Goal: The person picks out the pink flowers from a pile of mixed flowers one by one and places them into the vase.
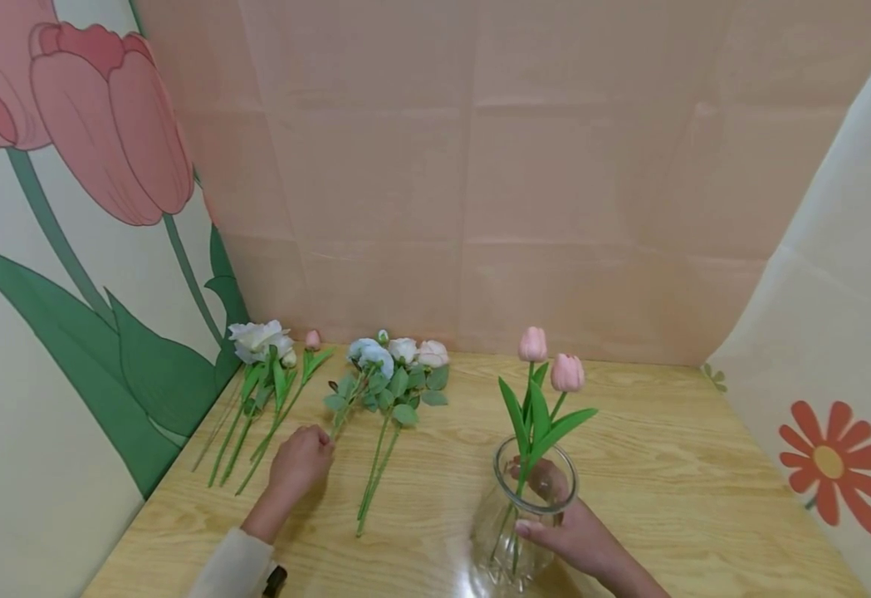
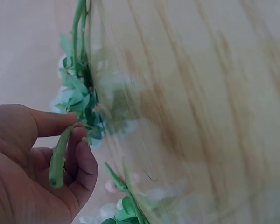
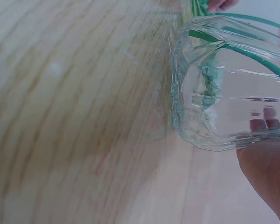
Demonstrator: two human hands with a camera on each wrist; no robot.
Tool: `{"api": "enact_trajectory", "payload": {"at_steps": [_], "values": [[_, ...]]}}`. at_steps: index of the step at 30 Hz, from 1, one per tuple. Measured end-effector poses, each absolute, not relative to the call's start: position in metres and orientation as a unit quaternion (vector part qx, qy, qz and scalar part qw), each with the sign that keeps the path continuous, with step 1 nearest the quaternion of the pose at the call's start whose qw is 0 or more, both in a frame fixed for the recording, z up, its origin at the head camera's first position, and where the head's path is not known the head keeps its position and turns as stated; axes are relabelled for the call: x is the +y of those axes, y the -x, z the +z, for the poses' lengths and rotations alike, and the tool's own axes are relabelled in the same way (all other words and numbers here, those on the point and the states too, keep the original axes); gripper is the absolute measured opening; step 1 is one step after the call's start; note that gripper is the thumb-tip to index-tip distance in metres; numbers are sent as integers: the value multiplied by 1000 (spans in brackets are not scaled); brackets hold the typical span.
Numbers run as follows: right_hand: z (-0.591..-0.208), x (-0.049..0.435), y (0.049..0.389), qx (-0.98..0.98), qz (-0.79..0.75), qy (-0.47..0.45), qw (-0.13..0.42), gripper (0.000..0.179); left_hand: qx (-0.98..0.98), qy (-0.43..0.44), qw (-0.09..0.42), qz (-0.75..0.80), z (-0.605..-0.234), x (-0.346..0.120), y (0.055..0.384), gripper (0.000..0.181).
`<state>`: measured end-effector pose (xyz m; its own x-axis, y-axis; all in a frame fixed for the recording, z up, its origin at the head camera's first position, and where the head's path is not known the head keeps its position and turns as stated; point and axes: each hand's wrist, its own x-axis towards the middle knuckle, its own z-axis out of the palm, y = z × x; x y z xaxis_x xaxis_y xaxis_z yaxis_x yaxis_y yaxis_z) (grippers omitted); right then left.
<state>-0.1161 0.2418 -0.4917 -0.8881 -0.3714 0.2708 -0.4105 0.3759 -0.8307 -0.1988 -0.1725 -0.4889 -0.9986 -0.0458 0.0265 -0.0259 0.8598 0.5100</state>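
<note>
My left hand pinches the green stem of a blue flower between thumb and fingers. The cut end of that stem points toward the camera in the left wrist view. Right of it, a clear glass vase stands on the table, gripped round its upper side by my right hand. Two pink tulips with long green leaves stand in the vase, their stems crossing down through the glass. In the right wrist view, the vase's faceted base sits at the tabletop.
Pale roses on long stems lie beside the blue flower. Farther left lie a white flower and a pink tulip with several stems. The wooden table ends at a pink backdrop, with flower-printed sheets at both sides.
</note>
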Motion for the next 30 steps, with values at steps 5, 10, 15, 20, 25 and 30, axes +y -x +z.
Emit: {"api": "enact_trajectory", "payload": {"at_steps": [5,10,15,20,25,30], "values": [[-492,242,117,-828,507,-238,20,72,-966,-16,16,-256,-489,-172,199,19],[-493,243,117,-830,505,-238,24,72,-969,-15,11,-246,-488,-171,199,17],[-493,243,117,-831,502,-239,26,71,-971,-12,3,-238,-491,-172,200,13],[-494,243,117,-826,509,-241,24,72,-973,1,-14,-230,-495,-175,200,9],[-495,243,118,-825,509,-242,26,72,-972,8,-17,-234,-492,-177,199,9],[-495,243,117,-828,507,-240,22,71,-971,1,-12,-239,-485,-178,197,12]]}}
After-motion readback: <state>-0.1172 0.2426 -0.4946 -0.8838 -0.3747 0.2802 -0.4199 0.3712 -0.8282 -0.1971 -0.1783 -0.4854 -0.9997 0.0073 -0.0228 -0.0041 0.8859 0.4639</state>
